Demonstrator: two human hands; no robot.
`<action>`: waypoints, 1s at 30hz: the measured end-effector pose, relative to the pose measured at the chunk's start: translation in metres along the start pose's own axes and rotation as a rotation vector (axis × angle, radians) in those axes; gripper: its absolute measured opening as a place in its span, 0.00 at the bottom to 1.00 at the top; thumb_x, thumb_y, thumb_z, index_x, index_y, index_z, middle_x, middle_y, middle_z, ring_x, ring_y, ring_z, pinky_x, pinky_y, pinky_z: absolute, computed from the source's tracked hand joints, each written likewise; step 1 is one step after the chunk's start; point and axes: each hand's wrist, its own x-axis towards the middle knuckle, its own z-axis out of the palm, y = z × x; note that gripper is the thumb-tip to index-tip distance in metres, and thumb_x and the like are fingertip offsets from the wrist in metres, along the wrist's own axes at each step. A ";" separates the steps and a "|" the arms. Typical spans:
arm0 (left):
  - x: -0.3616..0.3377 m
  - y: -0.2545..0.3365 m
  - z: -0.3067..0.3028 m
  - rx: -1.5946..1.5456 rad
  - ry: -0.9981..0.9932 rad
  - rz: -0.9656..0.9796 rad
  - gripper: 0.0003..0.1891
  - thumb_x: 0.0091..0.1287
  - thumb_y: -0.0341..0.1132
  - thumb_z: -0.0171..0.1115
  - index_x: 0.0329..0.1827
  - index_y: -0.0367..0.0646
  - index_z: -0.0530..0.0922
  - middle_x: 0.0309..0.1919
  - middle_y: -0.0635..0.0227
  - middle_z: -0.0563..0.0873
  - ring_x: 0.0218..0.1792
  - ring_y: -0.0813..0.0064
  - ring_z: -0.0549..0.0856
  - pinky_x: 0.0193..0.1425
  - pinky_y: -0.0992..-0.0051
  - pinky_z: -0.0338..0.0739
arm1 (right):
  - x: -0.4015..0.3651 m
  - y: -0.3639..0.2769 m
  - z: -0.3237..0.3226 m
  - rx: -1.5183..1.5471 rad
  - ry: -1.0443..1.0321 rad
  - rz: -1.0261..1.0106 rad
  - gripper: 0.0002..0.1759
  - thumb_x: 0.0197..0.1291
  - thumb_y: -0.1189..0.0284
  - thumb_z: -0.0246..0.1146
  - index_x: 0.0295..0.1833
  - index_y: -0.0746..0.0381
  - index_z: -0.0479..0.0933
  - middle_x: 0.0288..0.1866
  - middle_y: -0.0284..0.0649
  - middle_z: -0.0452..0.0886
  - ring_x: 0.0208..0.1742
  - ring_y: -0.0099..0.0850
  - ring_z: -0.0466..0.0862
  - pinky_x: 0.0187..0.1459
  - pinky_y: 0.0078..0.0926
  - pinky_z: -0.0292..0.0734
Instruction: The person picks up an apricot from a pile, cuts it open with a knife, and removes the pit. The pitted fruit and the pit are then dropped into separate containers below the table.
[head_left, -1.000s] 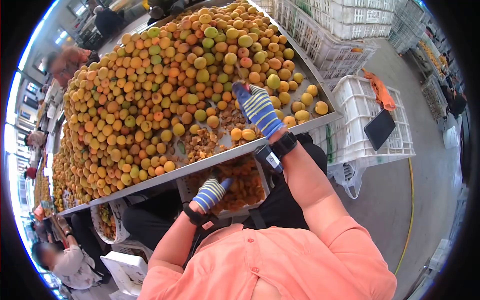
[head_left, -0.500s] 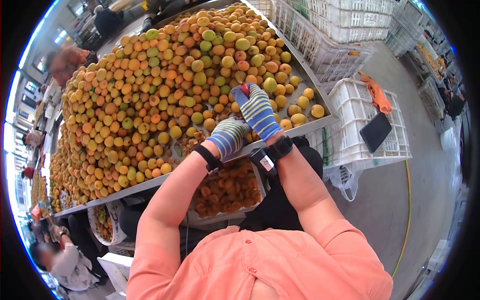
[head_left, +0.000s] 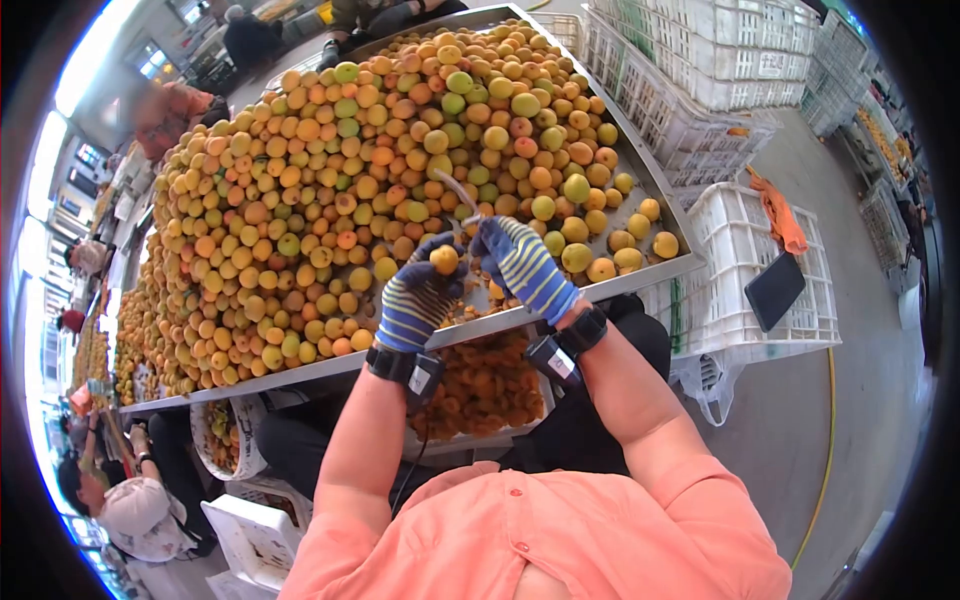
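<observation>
My left hand (head_left: 415, 303), in a striped blue and yellow glove, is closed around a single yellow apricot (head_left: 443, 260) over the near edge of the metal table. Close on its right, my right hand (head_left: 528, 268), gloved alike, has its fingers closed on a thin curved metal tool (head_left: 457, 190). The tool points up and left over the fruit; its grip is hidden in the glove. A large heap of whole apricots (head_left: 290, 245), orange, yellow and some green, spreads beyond both hands. Below the table edge, a crate holds cut apricot pieces (head_left: 480, 385).
White plastic crates (head_left: 735, 60) are stacked at the right. A nearer crate (head_left: 725, 300) carries an orange glove (head_left: 778, 213) and a dark tablet-like object (head_left: 775, 292). A white bucket (head_left: 245, 455) stands lower left. Other people sit at the left and far side.
My left hand has turned and now shows an apricot in its grasp. My right hand has drawn back and lower, with the curved tool now plainly visible. The view has shifted slightly.
</observation>
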 end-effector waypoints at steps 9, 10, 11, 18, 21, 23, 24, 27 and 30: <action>-0.014 -0.002 -0.008 0.028 0.091 0.128 0.20 0.64 0.32 0.60 0.59 0.39 0.71 0.48 0.57 0.81 0.45 0.68 0.82 0.41 0.78 0.80 | -0.007 0.006 0.017 -0.182 -0.064 -0.058 0.14 0.66 0.68 0.59 0.45 0.70 0.76 0.32 0.44 0.83 0.32 0.23 0.79 0.35 0.25 0.74; -0.014 -0.002 -0.008 0.021 0.122 0.140 0.20 0.64 0.32 0.59 0.59 0.39 0.71 0.49 0.56 0.81 0.45 0.68 0.82 0.42 0.77 0.80 | -0.007 0.005 0.017 -0.164 -0.053 -0.047 0.14 0.66 0.68 0.60 0.45 0.70 0.77 0.32 0.44 0.83 0.32 0.23 0.79 0.35 0.25 0.74; -0.014 -0.003 -0.008 0.013 0.155 0.151 0.20 0.65 0.31 0.59 0.59 0.39 0.71 0.49 0.56 0.81 0.46 0.68 0.82 0.43 0.77 0.80 | -0.004 0.011 0.018 -0.030 -0.056 0.036 0.13 0.66 0.69 0.59 0.46 0.70 0.76 0.33 0.43 0.83 0.33 0.23 0.79 0.36 0.25 0.75; -0.012 -0.009 0.016 -0.061 0.216 0.164 0.16 0.68 0.34 0.56 0.57 0.39 0.73 0.50 0.60 0.81 0.47 0.69 0.83 0.45 0.75 0.81 | -0.010 0.031 0.027 -0.170 -0.091 -0.020 0.18 0.68 0.65 0.57 0.48 0.73 0.75 0.36 0.50 0.83 0.38 0.35 0.84 0.39 0.29 0.77; -0.007 -0.011 -0.004 -0.010 0.087 0.158 0.20 0.70 0.37 0.53 0.61 0.38 0.70 0.50 0.60 0.81 0.51 0.67 0.81 0.56 0.69 0.79 | -0.010 0.035 0.026 -0.335 -0.064 -0.087 0.20 0.69 0.64 0.56 0.51 0.74 0.74 0.37 0.56 0.82 0.40 0.42 0.84 0.40 0.33 0.77; -0.006 -0.016 -0.010 0.062 0.126 0.230 0.19 0.70 0.38 0.53 0.60 0.39 0.70 0.49 0.61 0.81 0.50 0.68 0.82 0.55 0.70 0.79 | -0.012 0.033 0.029 -0.309 -0.066 -0.036 0.20 0.69 0.65 0.55 0.52 0.73 0.74 0.39 0.56 0.82 0.41 0.43 0.84 0.41 0.33 0.77; -0.006 -0.018 -0.008 0.098 0.147 0.263 0.18 0.70 0.38 0.53 0.60 0.39 0.71 0.48 0.61 0.81 0.49 0.69 0.82 0.55 0.70 0.79 | -0.014 0.034 0.029 -0.255 -0.068 -0.030 0.19 0.69 0.65 0.55 0.53 0.72 0.74 0.39 0.55 0.82 0.41 0.41 0.84 0.41 0.32 0.77; -0.007 -0.020 -0.001 0.076 0.172 0.271 0.17 0.70 0.37 0.52 0.58 0.40 0.72 0.48 0.62 0.81 0.49 0.69 0.82 0.54 0.70 0.79 | -0.013 0.035 0.029 -0.140 -0.078 -0.011 0.18 0.70 0.66 0.54 0.53 0.71 0.75 0.39 0.52 0.83 0.39 0.35 0.84 0.40 0.29 0.77; -0.007 -0.021 0.002 0.037 0.176 0.268 0.16 0.70 0.36 0.53 0.58 0.41 0.72 0.48 0.61 0.82 0.49 0.68 0.82 0.55 0.69 0.79 | -0.013 0.031 0.028 -0.091 -0.077 0.006 0.17 0.71 0.67 0.53 0.52 0.70 0.75 0.38 0.48 0.83 0.38 0.29 0.82 0.40 0.26 0.76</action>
